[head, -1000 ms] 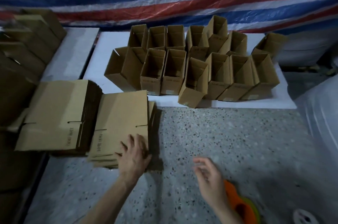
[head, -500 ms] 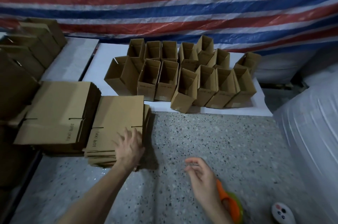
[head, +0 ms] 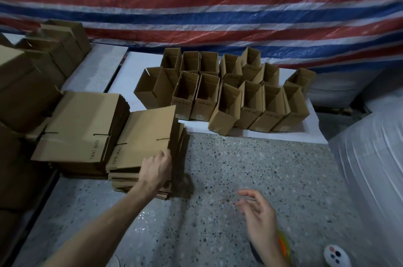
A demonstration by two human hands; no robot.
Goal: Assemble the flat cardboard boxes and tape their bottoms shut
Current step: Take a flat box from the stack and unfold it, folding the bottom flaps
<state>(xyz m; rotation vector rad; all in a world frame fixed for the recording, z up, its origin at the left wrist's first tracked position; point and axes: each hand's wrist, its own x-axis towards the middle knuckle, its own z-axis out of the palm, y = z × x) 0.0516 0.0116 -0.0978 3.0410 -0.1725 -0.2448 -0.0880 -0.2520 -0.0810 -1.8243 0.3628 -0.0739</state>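
**A:** Where's the flat box being handled?
**B:** The top flat box [head: 146, 133] lies on the stack of flat boxes [head: 124, 178], and its right edge looks lifted off the sheets below.
**A:** What has hold of it?
**B:** The left hand [head: 156, 168]. Its fingers [head: 164, 155] are curled over that box's near right corner, gripping it.
**A:** And the other hand?
**B:** The right hand [head: 260, 216] hovers over the speckled counter [head: 239, 157], right of the stack and apart from it. Its fingers [head: 248, 193] are loosely spread and hold nothing.
**A:** What else is round the stack?
**B:** A second stack [head: 78, 129] sits just beside it on the left. Beyond it, to the right, assembled boxes [head: 229, 96] stand open-topped on a white board [head: 290, 137]. Well right of the stack, an orange and green object [head: 284, 245] shows under the right wrist. I cannot tell what it is.
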